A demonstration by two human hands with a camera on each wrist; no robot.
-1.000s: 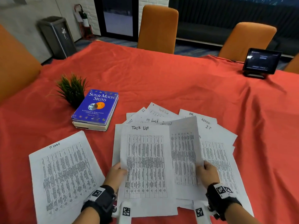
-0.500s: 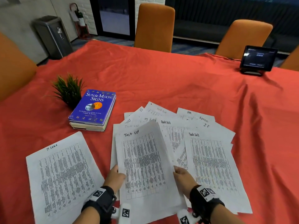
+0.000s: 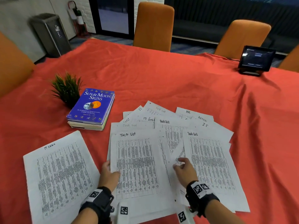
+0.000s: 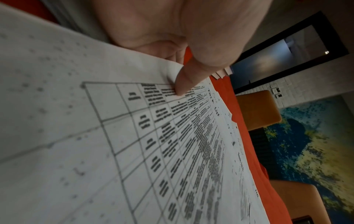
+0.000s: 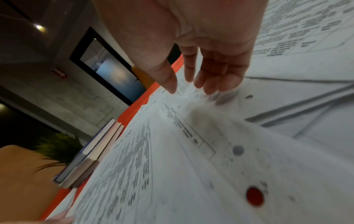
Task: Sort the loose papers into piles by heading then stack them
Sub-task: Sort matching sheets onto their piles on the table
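Observation:
A "Task List" sheet (image 3: 137,167) lies on top of the fanned loose papers (image 3: 169,120) at the table's near middle. My left hand (image 3: 113,168) pinches its left edge, with the thumb (image 4: 182,86) pressed on the printed table and the fingers under the paper. My right hand (image 3: 179,164) hovers open just above the papers, right of that sheet, its fingers (image 5: 210,81) relaxed and holding nothing. Another "Task List" sheet (image 3: 208,162) lies to the right of this hand. An "IT Logs" sheet (image 3: 59,175) lies apart at the near left.
A blue book (image 3: 92,107) and a small green plant (image 3: 68,88) stand left of the fan. A tablet on a stand (image 3: 255,59) is at the far right. Orange chairs (image 3: 153,25) line the far edge of the red tablecloth (image 3: 161,75).
My right hand laid a lifted sheet down on the right, let it go, and now hovers open between the two Task List sheets. The left-hand sheet has sunk flatter.

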